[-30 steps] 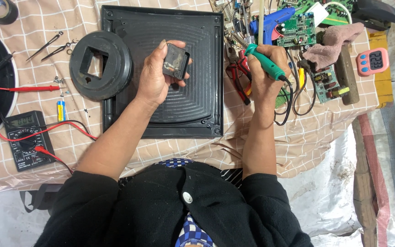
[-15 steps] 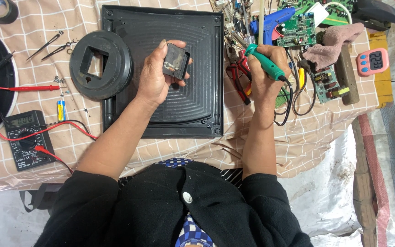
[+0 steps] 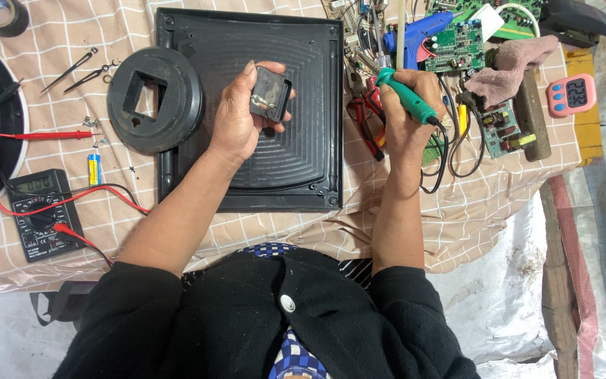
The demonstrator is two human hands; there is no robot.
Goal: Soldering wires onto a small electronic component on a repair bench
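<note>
Presently the left hand [image 3: 236, 123] grips a small black clock module [image 3: 270, 93] over the black tray [image 3: 317, 182]; the right hand [image 3: 405, 123] clasps a green soldering iron [image 3: 408, 102]. Advisable: steady the module, touch briefly.

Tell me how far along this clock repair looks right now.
Done: the square black plastic clock back lies stripped on the checked cloth, the round black housing and thin metal clock hands set aside. In hand: the left hand holds the small black movement box; the right hand grips the green-handled soldering iron, apart from it. Left: the parts remain unassembled.
</note>
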